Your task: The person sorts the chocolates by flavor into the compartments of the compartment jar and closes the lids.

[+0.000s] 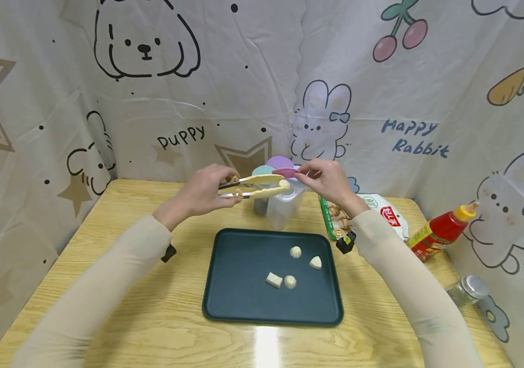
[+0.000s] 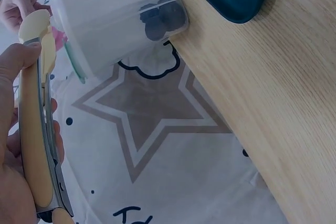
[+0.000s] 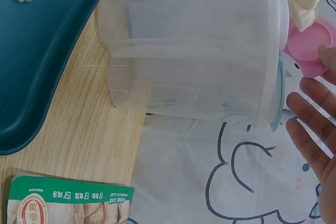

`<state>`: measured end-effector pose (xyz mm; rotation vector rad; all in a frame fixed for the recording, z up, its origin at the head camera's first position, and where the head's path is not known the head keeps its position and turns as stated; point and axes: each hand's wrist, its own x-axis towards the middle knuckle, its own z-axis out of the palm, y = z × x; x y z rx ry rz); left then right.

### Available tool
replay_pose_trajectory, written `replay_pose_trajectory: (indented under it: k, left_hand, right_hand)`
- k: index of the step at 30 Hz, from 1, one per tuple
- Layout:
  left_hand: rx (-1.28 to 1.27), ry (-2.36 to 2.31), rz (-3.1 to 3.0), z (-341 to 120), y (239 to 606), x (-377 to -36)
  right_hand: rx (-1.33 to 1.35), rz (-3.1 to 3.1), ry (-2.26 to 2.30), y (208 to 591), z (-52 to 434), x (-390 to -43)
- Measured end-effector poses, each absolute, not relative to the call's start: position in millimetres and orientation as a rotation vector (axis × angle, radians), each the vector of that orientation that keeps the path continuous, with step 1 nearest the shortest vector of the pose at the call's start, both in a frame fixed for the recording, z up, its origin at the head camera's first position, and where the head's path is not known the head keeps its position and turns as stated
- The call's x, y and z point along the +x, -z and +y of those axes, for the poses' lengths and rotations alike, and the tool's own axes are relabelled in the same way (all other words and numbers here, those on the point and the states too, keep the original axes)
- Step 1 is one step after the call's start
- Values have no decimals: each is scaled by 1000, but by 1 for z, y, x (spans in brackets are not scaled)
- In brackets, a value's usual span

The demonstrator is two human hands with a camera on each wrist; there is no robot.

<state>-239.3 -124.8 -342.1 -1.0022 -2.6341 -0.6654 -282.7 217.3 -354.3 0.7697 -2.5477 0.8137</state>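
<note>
My left hand (image 1: 204, 191) grips a pair of tongs (image 2: 34, 129) with cream-coloured tips. Between the tips is a small white piece (image 3: 303, 17), held over the mouth of a translucent lidded container (image 1: 282, 209). My right hand (image 1: 328, 179) pinches the edge of the container's raised pink flip lid (image 3: 310, 43), thumb on top, other fingers spread. A purple lid (image 1: 280, 162) and a teal lid (image 1: 263, 170) are beside it. Dark round pieces (image 2: 163, 18) lie in one compartment. In front is a dark green tray (image 1: 238, 306) holding several white pieces (image 1: 290, 281), some ridged.
Right of the container lie a green packet (image 1: 334, 217) and a white packet (image 1: 390, 212). Farther right are a red sauce bottle (image 1: 441, 232) with a yellow cap and a spice jar (image 1: 469, 290). A printed cloth (image 1: 243, 102) hangs behind the wooden table (image 1: 165, 306).
</note>
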Motion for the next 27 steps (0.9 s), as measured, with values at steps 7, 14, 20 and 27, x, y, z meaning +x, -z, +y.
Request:
replay_pose_trajectory:
  k: [7, 14, 20, 27]
  left_hand:
    - [-973, 692, -2691, -121, 342, -244]
    - [-962, 716, -2723, -129, 341, -238]
    - [-996, 669, -2726, -144, 341, -221]
    - [-1095, 628, -2706, -157, 356, -197]
  right_hand:
    - [773, -2545, -808, 354, 217, -284]
    - [774, -2547, -815, 353, 216, -283]
    - [776, -2538, -822, 353, 216, -284]
    - [757, -2552, -829, 355, 217, -283]
